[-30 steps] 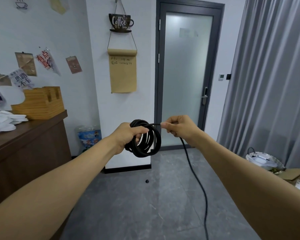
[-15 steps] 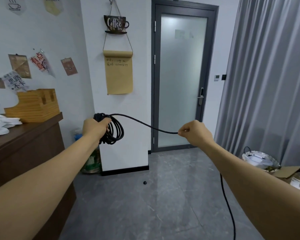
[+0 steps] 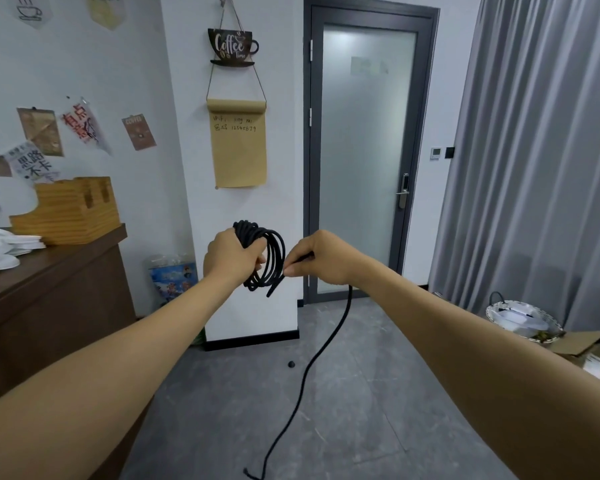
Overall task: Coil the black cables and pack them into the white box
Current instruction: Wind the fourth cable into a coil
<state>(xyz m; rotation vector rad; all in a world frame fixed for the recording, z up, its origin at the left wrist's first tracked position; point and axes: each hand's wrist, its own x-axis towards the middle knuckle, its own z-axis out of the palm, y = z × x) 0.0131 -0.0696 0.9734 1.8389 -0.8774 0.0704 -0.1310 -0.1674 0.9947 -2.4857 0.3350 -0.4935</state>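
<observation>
**Coiling a black cable in mid-air**

Two bare arms are reaching forward from the bottom corners of the frame, meeting near the centre. The left hand (image 3: 234,259) is gripping a bundle of black cable (image 3: 267,258) loops, fingers curled tight around one side of the coil. The right hand (image 3: 321,259), just beside the coil, is pinching the loose run of the same cable between thumb and fingertips, bringing it against the loops. From that pinch the free length is hanging down and trailing across the grey floor (image 3: 378,410) toward the bottom centre of the frame, where its end is lying. No white box is showing anywhere in view; a brown carton (image 3: 589,355) is sitting at the lower right edge, and a wooden bench (image 3: 49,271) is standing at the left.

Risks from here, as a judgement: the loops are looking uneven, so a slackening left grip could be letting them spring apart. The trailing length could be twisting or knotting as it is being drawn up, and its end could be snagging on the floor.
</observation>
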